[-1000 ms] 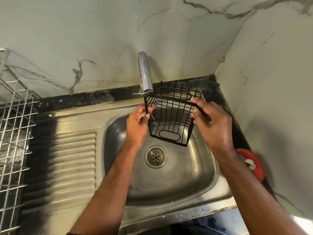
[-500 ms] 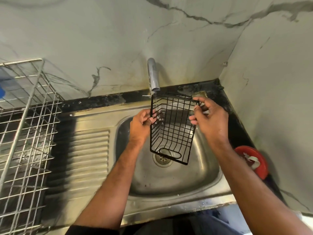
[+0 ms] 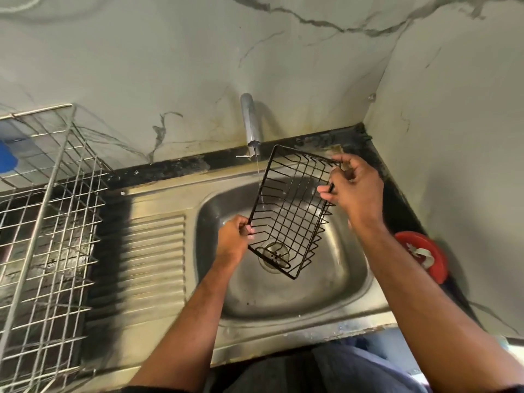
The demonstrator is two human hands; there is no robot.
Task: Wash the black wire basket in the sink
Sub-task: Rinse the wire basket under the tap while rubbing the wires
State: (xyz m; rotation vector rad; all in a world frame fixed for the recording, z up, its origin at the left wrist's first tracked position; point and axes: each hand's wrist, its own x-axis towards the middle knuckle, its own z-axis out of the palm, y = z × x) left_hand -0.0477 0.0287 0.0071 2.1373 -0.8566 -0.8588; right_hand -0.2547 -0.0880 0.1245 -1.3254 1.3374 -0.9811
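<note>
We hold the basket tilted over the sink, its open side turned toward us, its lower end hanging above the drain and its upper end raised toward the back wall. Our left hand closes its grip on the lower left rim, fingers curled round the wire. Our right hand pinches the upper right rim between thumb and fingertips, the remaining fingers loosely bent. A thin stream of water falls from the tap and meets the basket at its upper left edge, just beside the rim wire. The basket touches neither the sink floor nor the tap. To the left of the bowl lies the ribbed drainboard, and beyond it a steel rack with something blue behind its wires. A red object rests on the dark table at the right, against the wall.
</note>
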